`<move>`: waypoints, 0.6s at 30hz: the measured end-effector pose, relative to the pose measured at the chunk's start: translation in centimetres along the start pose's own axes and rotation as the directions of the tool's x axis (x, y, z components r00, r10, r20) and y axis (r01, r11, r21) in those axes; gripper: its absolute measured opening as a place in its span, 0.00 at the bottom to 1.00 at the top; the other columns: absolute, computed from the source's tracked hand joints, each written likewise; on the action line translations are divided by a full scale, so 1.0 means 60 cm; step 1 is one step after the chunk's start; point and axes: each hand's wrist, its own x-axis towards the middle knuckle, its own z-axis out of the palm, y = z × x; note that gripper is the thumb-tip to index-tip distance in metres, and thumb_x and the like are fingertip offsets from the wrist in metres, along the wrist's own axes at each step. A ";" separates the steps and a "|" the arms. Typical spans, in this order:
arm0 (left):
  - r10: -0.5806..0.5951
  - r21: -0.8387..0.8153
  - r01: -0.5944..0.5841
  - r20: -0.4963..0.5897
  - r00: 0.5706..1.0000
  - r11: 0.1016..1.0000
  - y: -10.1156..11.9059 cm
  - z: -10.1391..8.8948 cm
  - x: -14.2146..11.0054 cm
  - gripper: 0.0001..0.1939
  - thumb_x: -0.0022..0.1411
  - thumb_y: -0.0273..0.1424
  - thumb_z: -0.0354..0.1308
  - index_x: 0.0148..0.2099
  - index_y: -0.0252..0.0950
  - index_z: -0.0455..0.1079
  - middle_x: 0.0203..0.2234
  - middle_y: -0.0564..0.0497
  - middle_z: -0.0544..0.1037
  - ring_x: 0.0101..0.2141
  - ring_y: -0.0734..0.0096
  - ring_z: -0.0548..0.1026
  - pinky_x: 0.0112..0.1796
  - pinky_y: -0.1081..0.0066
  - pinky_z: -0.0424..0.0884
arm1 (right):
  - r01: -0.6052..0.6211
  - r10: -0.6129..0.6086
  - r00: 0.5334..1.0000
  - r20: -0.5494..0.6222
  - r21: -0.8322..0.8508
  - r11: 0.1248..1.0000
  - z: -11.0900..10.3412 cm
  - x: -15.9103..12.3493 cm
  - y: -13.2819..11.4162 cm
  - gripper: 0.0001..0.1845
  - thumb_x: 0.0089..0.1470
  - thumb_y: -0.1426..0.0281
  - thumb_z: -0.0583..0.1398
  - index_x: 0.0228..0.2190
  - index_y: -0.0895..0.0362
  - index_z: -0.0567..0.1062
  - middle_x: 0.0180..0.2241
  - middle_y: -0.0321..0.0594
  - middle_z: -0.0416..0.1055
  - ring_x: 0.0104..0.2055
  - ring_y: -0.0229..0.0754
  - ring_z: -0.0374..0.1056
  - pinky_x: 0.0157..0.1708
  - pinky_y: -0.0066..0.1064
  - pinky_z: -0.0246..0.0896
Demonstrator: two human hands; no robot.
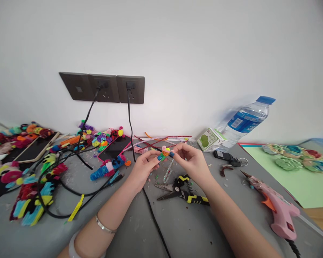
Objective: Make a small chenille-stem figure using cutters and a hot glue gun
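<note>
Apparently I was on a fine shaping or joining step, with my left grip [144, 167] and right grip [192, 160] both clamped by thumb and fingertips on a small multicoloured pipe-cleaner piece [165, 151], held up between them above the worktop [188, 233], near the black-and-yellow wire-stripping pliers [177, 189]. As I judged it, the next move called for a firm pinch on the left and a gentle, exact adjustment on the right, while the pink glue gun [281, 212] lay well apart to the right.
</note>
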 end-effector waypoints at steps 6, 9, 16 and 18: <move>0.002 -0.006 -0.002 0.005 1.000 1.000 -0.002 -0.002 0.001 0.19 0.46 0.41 0.71 0.39 0.37 0.77 0.30 0.52 0.78 0.27 0.77 0.67 0.32 0.74 0.63 | 0.001 -0.001 1.000 -0.006 -0.008 1.000 0.001 0.000 0.002 0.07 0.52 0.66 0.60 0.28 0.56 0.72 0.22 0.35 0.66 0.25 0.37 0.58 0.26 0.30 0.50; 0.003 -0.001 -0.003 0.005 1.000 1.000 -0.004 -0.003 0.002 0.19 0.47 0.42 0.71 0.39 0.37 0.77 0.31 0.51 0.78 0.27 0.78 0.67 0.32 0.74 0.63 | 0.005 -0.005 1.000 -0.007 -0.008 1.000 0.001 0.000 0.002 0.06 0.52 0.66 0.60 0.28 0.56 0.72 0.22 0.35 0.66 0.25 0.37 0.58 0.26 0.30 0.50; 0.009 0.007 -0.009 0.011 1.000 1.000 -0.005 -0.002 0.004 0.19 0.46 0.42 0.71 0.39 0.37 0.76 0.30 0.52 0.78 0.27 0.78 0.67 0.31 0.75 0.63 | 0.015 -0.015 1.000 -0.005 -0.015 1.000 0.000 -0.001 0.000 0.06 0.53 0.66 0.60 0.28 0.56 0.71 0.23 0.35 0.67 0.25 0.37 0.58 0.26 0.30 0.50; 0.012 0.008 -0.012 0.010 1.000 1.000 -0.004 -0.002 0.004 0.19 0.46 0.42 0.71 0.39 0.37 0.77 0.31 0.52 0.78 0.27 0.78 0.67 0.31 0.75 0.63 | 0.016 -0.016 1.000 -0.003 -0.017 1.000 0.000 -0.001 0.000 0.06 0.53 0.67 0.60 0.28 0.56 0.71 0.23 0.35 0.67 0.25 0.37 0.58 0.26 0.30 0.50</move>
